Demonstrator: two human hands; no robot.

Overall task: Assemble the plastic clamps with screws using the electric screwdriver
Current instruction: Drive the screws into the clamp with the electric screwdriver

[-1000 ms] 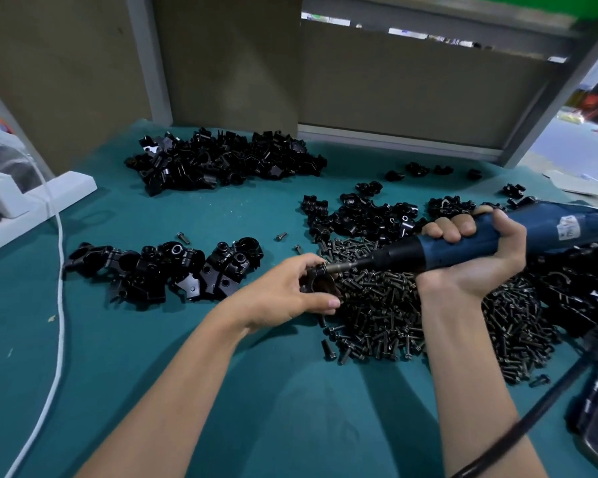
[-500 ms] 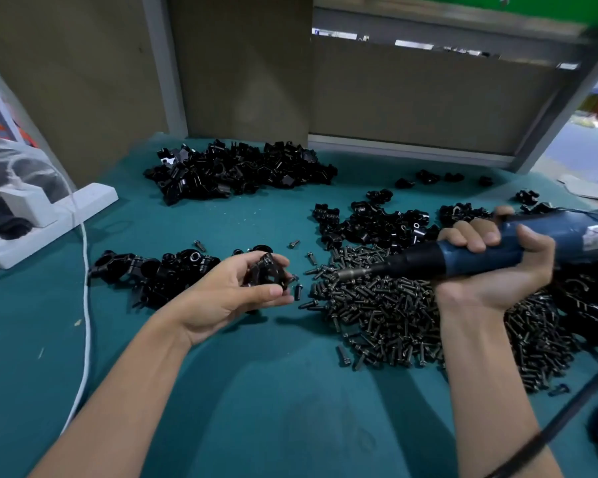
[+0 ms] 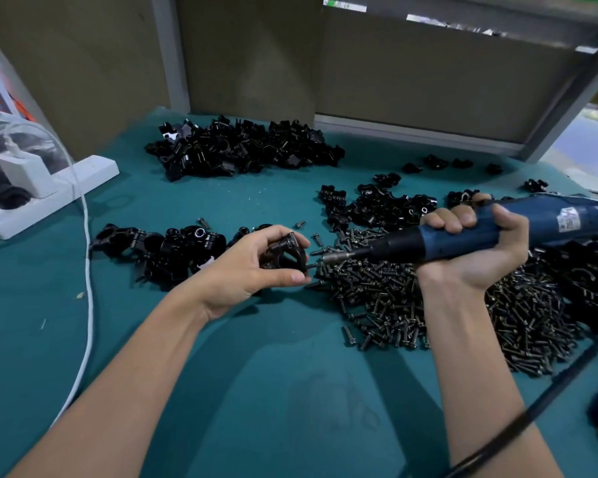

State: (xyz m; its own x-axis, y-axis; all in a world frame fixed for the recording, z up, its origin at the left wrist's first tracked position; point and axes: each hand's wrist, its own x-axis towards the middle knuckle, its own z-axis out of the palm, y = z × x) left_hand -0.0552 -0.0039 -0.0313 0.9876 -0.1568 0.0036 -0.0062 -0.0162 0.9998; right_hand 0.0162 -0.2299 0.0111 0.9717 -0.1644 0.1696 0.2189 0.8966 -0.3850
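The plastic clamp (image 3: 285, 251) is held above the worktop (image 3: 221, 391) at the left edge of the screw pile (image 3: 446, 305), pinched between the thumb and curled fingers of the left hand (image 3: 249, 270). Half a second ago it had swung left toward the finished clamps (image 3: 159, 248); now it is back, its lower corner just beside the bit of the electric screwdriver (image 3: 463, 232), which the right hand (image 3: 477, 250) grips in a fist. A small screw seems to sit between bit and clamp, so another fastening is probably about to begin.
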